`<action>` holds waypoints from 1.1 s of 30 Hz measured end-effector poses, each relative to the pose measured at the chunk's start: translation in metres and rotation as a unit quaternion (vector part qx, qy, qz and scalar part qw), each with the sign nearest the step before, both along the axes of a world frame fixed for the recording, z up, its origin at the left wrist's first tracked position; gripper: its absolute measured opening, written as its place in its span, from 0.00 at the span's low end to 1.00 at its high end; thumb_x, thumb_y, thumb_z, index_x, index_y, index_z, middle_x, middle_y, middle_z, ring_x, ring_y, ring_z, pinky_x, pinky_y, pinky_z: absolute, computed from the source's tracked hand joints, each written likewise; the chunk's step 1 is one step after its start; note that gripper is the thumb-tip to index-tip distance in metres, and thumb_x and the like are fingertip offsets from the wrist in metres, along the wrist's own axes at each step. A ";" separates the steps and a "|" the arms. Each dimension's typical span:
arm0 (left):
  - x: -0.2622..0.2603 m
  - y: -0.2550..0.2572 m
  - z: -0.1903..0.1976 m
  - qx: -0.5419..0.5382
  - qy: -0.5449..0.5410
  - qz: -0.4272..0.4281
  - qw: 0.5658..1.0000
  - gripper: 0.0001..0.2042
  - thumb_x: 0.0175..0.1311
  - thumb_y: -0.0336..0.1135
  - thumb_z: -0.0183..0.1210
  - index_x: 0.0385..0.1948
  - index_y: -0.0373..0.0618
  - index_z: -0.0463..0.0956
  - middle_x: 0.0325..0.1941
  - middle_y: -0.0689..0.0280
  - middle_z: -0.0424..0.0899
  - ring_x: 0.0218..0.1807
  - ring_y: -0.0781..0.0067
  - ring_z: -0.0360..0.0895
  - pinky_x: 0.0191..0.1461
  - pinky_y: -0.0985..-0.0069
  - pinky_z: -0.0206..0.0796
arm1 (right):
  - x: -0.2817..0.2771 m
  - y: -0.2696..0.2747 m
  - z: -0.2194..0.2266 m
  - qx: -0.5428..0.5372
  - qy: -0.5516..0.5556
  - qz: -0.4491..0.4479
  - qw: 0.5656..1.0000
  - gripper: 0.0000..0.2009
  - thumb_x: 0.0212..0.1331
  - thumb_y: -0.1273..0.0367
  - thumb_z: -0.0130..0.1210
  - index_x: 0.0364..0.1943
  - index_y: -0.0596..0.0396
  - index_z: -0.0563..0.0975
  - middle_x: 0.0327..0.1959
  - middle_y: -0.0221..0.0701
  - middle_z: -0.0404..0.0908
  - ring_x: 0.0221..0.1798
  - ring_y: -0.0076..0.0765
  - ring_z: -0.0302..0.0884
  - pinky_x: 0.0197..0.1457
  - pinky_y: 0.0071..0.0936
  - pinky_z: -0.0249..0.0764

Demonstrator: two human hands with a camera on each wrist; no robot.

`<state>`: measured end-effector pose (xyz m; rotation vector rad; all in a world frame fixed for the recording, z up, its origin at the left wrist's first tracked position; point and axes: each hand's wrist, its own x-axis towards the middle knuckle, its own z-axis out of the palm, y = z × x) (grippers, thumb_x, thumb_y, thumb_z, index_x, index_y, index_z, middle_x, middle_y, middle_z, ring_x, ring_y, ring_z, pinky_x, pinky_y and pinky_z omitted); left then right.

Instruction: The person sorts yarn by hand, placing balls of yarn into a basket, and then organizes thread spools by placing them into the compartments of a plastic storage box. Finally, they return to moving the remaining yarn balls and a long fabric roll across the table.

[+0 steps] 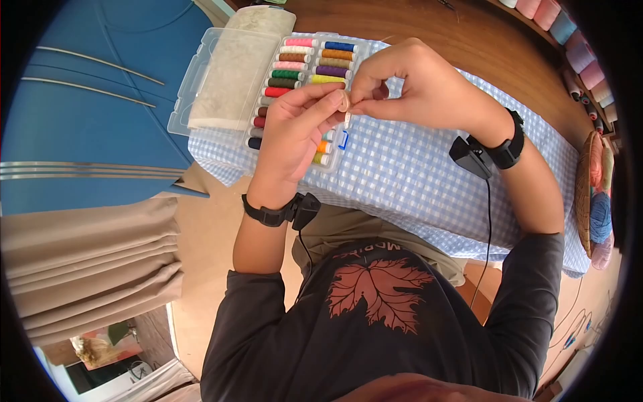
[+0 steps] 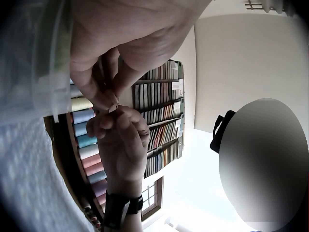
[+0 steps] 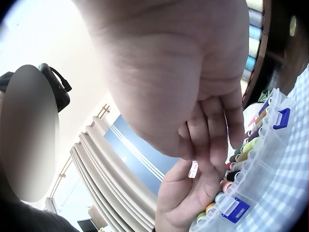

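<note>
Above the thread box, the left hand [image 1: 295, 127] pinches a small round pinkish-beige item [image 1: 343, 101] between thumb and fingers. The right hand [image 1: 425, 90] meets it from the right, thumb and index fingertips together at the item's edge. A small white tag-like piece [image 3: 193, 169] with faint marks shows between the hands in the right wrist view. In the left wrist view the fingertips of both hands meet around a small pale piece [image 2: 113, 108]. The fingers hide most of the item. Below lies the open clear box [image 1: 325, 164] with colored thread spools in rows.
A blue-and-white checked cloth [image 1: 415, 174] covers the table. The box's clear lid [image 1: 184, 100] lies open at the left, with a pale fabric roll [image 1: 234, 67] behind it. A basket of yarn [image 1: 585, 194] stands at the right edge; large thread cones [image 1: 562, 30] line the back right.
</note>
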<state>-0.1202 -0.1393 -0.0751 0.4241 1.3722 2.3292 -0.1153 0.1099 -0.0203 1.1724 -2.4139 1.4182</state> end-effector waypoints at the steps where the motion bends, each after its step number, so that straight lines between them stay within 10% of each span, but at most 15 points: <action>1: 0.001 0.000 0.001 -0.010 0.002 -0.001 1.000 0.11 0.78 0.28 0.67 0.56 0.36 0.87 0.51 0.59 0.93 0.51 0.70 0.90 0.60 0.69 0.82 | 0.000 -0.001 0.001 0.000 0.000 0.000 1.000 0.06 0.63 0.71 0.71 0.35 0.61 0.87 0.25 0.34 0.85 0.27 0.31 0.82 0.37 0.30 0.79; 16: 0.000 -0.001 0.000 0.001 0.007 -0.001 1.000 0.08 0.80 0.29 0.64 0.53 0.37 0.85 0.52 0.59 0.92 0.55 0.65 0.90 0.63 0.64 0.83 | 0.000 -0.016 -0.012 -0.021 0.230 -0.053 0.972 0.12 0.57 0.71 0.72 0.41 0.58 0.82 0.39 0.37 0.85 0.43 0.46 0.85 0.49 0.40 0.83; 22: 0.004 0.005 0.008 -0.019 0.009 -0.002 1.000 0.07 0.80 0.31 0.64 0.51 0.39 0.82 0.51 0.59 0.91 0.54 0.65 0.90 0.63 0.64 0.83 | 0.003 -0.013 -0.013 -0.032 0.166 -0.095 0.981 0.11 0.53 0.76 0.73 0.40 0.59 0.84 0.41 0.37 0.89 0.46 0.45 0.87 0.56 0.36 0.82; 33: 0.003 0.004 0.002 -0.096 0.065 -0.021 0.993 0.04 0.80 0.31 0.63 0.43 0.42 0.82 0.44 0.61 0.90 0.49 0.68 0.89 0.57 0.70 0.79 | -0.052 0.023 -0.043 -0.074 -0.019 -0.229 0.970 0.11 0.75 0.67 0.62 0.51 0.62 0.83 0.39 0.33 0.88 0.41 0.25 0.84 0.48 0.28 0.82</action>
